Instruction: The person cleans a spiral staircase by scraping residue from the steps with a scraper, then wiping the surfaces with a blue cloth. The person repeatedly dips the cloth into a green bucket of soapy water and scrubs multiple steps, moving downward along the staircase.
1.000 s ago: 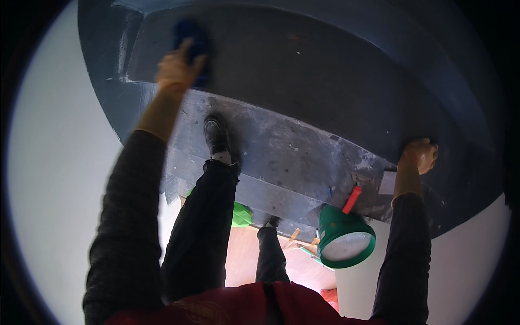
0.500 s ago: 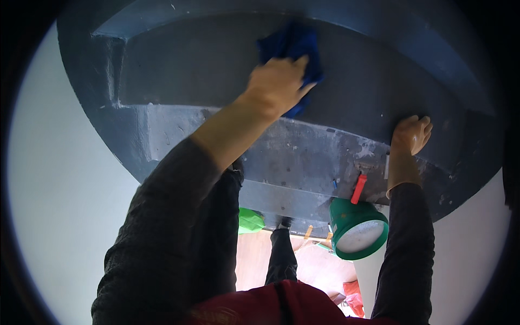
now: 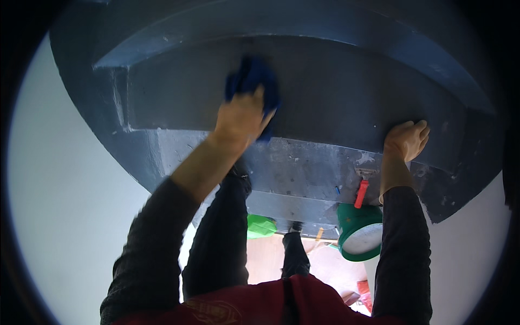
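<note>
Left hand (image 3: pixel 238 119) back-up, reaching forward, a little farther out than the right; blurred. Index and thumb spread to its right side; other fingertips hidden. Left wrist (image 3: pixel 223 142) roughly in line with the left forearm (image 3: pixel 195 169), which slants up and inward, bare below a dark sleeve. Right hand (image 3: pixel 407 140) well apart, back showing, fingers bent and close together, knuckles leaning outward. Right forearm (image 3: pixel 394 176) nearly upright beneath it, bare to mid-length. Left leg (image 3: pixel 219 244) below left hand; right leg (image 3: pixel 296 257) between the hands, lower.
</note>
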`<state>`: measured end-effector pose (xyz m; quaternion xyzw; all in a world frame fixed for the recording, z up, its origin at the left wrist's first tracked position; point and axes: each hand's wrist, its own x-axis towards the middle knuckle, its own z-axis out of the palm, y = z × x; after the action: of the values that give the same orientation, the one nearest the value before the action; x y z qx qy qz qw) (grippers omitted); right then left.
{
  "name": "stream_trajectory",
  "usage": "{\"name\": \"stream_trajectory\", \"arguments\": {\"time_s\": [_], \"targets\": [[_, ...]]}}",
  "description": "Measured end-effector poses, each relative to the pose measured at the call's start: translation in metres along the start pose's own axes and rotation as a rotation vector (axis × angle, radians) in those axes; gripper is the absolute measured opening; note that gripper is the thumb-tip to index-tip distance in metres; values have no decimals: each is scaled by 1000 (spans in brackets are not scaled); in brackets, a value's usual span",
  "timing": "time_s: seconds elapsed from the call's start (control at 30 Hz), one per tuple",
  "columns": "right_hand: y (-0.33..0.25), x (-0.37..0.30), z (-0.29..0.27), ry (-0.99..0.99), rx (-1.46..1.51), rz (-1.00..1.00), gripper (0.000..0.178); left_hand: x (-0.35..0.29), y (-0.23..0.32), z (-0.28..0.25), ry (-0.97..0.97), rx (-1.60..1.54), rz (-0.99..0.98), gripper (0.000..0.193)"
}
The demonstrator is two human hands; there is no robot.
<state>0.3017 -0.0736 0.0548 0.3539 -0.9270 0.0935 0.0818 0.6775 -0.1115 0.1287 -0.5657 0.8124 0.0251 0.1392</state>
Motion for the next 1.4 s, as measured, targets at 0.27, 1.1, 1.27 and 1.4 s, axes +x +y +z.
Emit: {"name": "stream_trajectory", "arguments": {"time_s": [0.27,1.1,1.27,1.4], "targets": [[0,-2,3,-2,-64,-5,47,73,15,-19,-46,-94,-71,64],[3,-2,1,14,-128,-131,45,51,-253,79,243,-217,-119,66],[21,4,17,66,-81,-89,44,41,-337,112,317,-565,-935,54],[33,8,23,67,-118,-187,41,69,-182,94,476,49,-552,54]]}}
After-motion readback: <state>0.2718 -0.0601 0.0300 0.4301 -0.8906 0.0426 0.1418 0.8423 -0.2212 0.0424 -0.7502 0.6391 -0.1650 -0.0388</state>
